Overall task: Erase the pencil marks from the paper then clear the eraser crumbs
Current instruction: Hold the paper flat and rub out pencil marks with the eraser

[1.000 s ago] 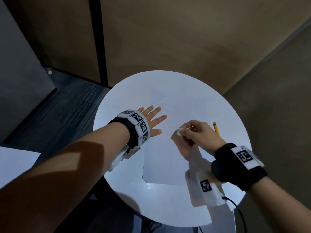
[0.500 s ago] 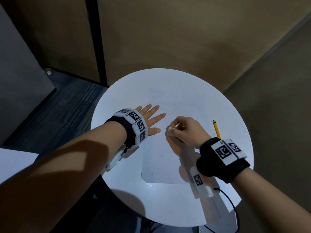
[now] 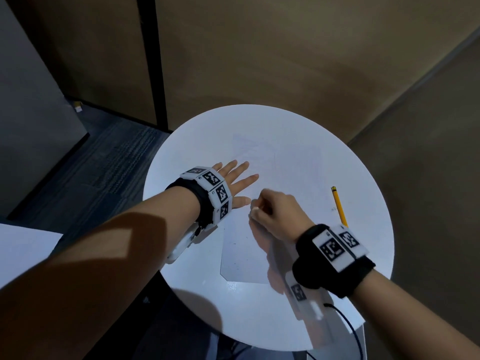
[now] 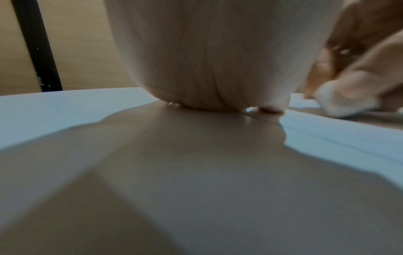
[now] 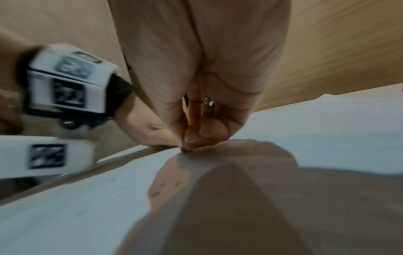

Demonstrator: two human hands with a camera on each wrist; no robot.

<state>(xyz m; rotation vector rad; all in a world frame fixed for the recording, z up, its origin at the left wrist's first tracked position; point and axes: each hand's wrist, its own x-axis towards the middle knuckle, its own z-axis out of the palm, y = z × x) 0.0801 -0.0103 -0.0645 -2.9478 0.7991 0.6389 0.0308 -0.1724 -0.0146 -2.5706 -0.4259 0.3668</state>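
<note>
Paper, a white rectangular sheet [image 3: 241, 245], lies nearest on the round white table [image 3: 197, 287]; right hand [image 3: 278, 216] pinches a small white eraser [image 3: 255, 210] with curled fingers, pressing it to the sheet; left hand [image 3: 233, 181] lies flat, fingers spread, just beside; yellow wooden pencil [image 3: 339, 206] rests apart, farther right.

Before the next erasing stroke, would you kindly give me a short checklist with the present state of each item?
1. Left hand flat, fingers spread, steadying the paper: ok.
2. Right hand pinching the eraser: ok.
3. Eraser touching the paper: ok in the left wrist view.
4. Pencil lying on the table, apart from the hands: ok.
5. Pencil marks all gone: cannot tell; small dark specks remain on the near part of the sheet.
6. Crumbs cleared: not ok, not yet done.
</note>
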